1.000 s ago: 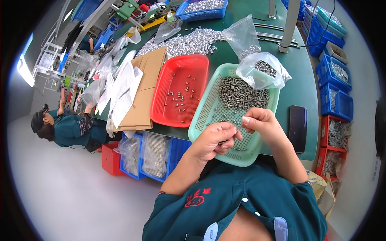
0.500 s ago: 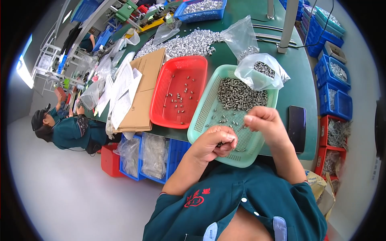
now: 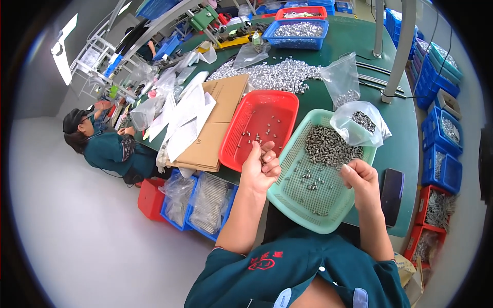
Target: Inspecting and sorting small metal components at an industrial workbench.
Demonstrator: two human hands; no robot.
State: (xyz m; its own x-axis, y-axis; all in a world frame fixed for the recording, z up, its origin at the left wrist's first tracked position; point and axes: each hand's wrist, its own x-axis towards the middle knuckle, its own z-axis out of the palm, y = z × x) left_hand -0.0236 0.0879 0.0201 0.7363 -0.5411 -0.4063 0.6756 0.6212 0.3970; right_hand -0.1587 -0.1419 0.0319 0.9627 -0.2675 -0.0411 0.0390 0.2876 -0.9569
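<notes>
My left hand [image 3: 261, 168] is half-curled, palm up, over the near right edge of the red basket [image 3: 230, 145]. Small grey metal cylinders show between its fingers. A few similar metal cylinders [image 3: 256, 137] lie scattered in that basket. At the right side of the pale green basket [image 3: 328, 222], my right hand [image 3: 362, 179] has thumb and forefinger pinched together; anything between them is too small to make out. A dense heap of dark metal cylinders [image 3: 328, 145] fills the green basket's far part, with several loose ones nearer. A clear plastic bag [image 3: 377, 128] holding more rests on its far rim.
A phone [image 3: 392, 197] lies right of the green basket. Flat cardboard [image 3: 218, 123] and papers [image 3: 191, 128] are at the left. Behind the baskets spreads a pile of shiny metal parts [image 3: 282, 72], near a blue basket [image 3: 297, 45]. Another person [image 3: 110, 149] works at far left.
My left hand has moved left from over the green basket to the red basket's edge, its fingers loosening. My right hand stays pinched by the green basket. The view has shifted.
</notes>
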